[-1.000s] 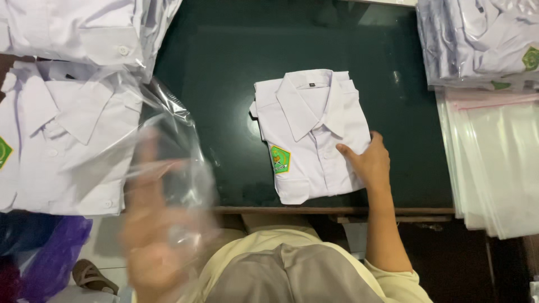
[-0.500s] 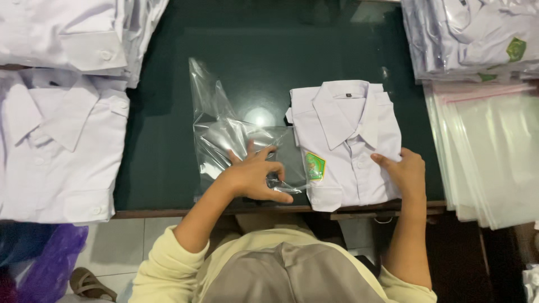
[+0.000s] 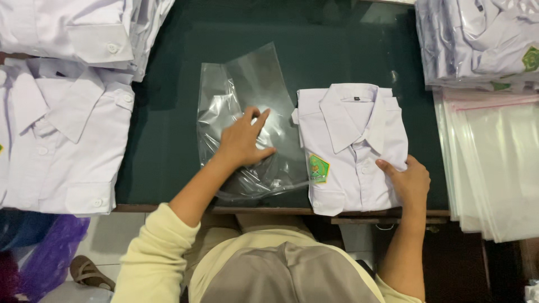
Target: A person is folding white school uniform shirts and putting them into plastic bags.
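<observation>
A folded white shirt [image 3: 352,145] with a green badge on its pocket lies on the dark green table [image 3: 168,146]. My right hand [image 3: 409,180] grips its lower right corner at the table's front edge. Left of the shirt lies a clear plastic bag [image 3: 247,90], partly crumpled. My left hand [image 3: 242,140] presses flat on the bag with fingers spread, pinning it to the table. The bag's right edge touches the shirt's left side.
Folded white shirts [image 3: 62,140] are stacked at the left, more at the top left [image 3: 78,31]. Bagged shirts [image 3: 477,42] are piled at the top right, above a stack of flat clear bags [image 3: 497,168]. A purple bag [image 3: 50,255] lies on the floor.
My left hand brought the clear bag in from the left and laid it flat on the table beside the shirt. My right hand stayed on the shirt's corner.
</observation>
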